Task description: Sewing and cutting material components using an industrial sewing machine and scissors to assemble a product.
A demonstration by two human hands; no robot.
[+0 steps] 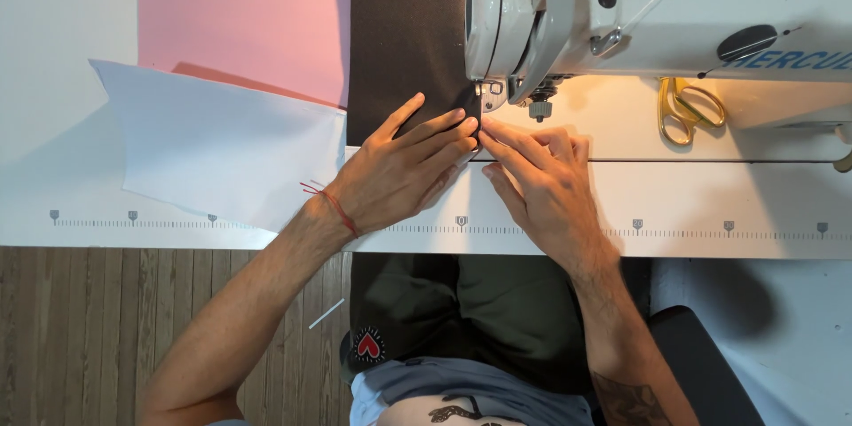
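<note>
A dark brown strip of fabric (404, 35) lies flat on the white table, running away from the person. Its near end sits under the sewing machine's presser foot

A white worktable (710, 204) with a printed ruler scale along its near edge fills the upper view. Warm light pools on its surface beneath the machine head, casting soft shadows. Below the table's edge at left lies a floor of grey-brown wooden planks (89, 337), with a thin white stick (326, 313) resting on it.
</note>
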